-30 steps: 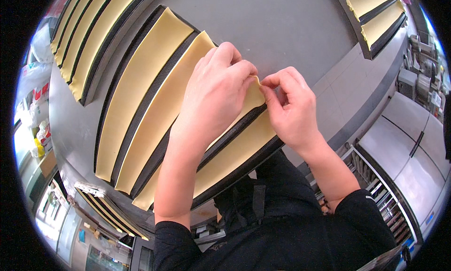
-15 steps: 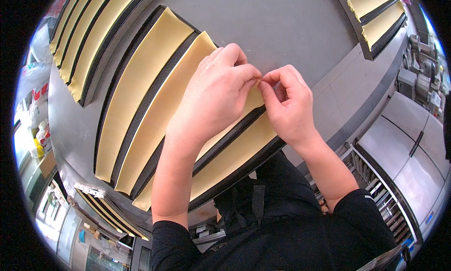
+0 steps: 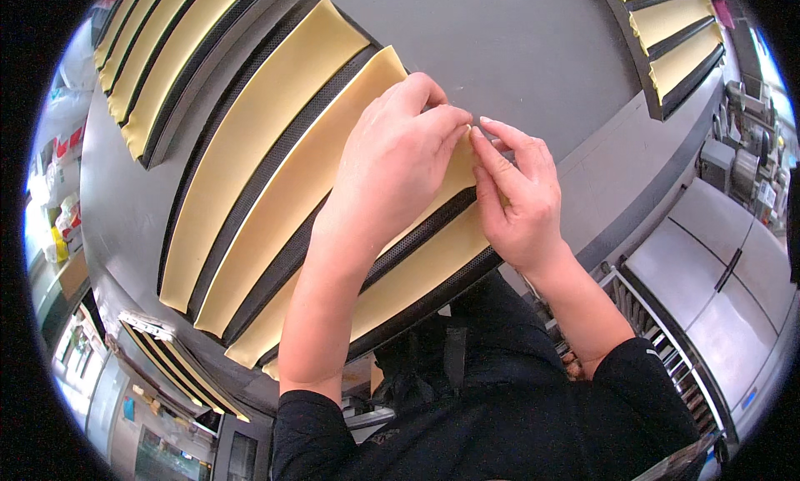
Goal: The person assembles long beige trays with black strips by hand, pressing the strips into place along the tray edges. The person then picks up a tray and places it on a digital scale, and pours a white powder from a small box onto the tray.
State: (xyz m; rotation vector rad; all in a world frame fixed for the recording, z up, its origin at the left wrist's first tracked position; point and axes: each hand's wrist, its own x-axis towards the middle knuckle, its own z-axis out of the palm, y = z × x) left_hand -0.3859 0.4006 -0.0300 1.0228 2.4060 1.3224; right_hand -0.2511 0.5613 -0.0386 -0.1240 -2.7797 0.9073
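A black perforated, grooved baking tray (image 3: 282,152) lies before me on a grey table (image 3: 517,47), with several long pale-yellow dough strips in its channels. My left hand (image 3: 400,147) reaches across the tray, its thumb and index finger pinched on the far right end of a dough strip (image 3: 454,174). Beside it, my right hand (image 3: 521,189) has its fingers apart, one fingertip at that same strip end and the thumb lower down. Another strip (image 3: 437,260) lies in the channel nearest my body. My left hand and forearm hide part of the strips.
A similar filled tray (image 3: 158,139) sits at the far left, another (image 3: 654,89) at the far right. A silver cabinet (image 3: 708,273) and a metal rack (image 3: 667,356) stand to the right. Plastic bags (image 3: 67,122) are at the left edge, and more filled trays (image 3: 179,368) show at the lower left.
The fingers of my right hand have spread out of a pinch. My left hand keeps its pinch at the strip's end. The view has shifted slightly.
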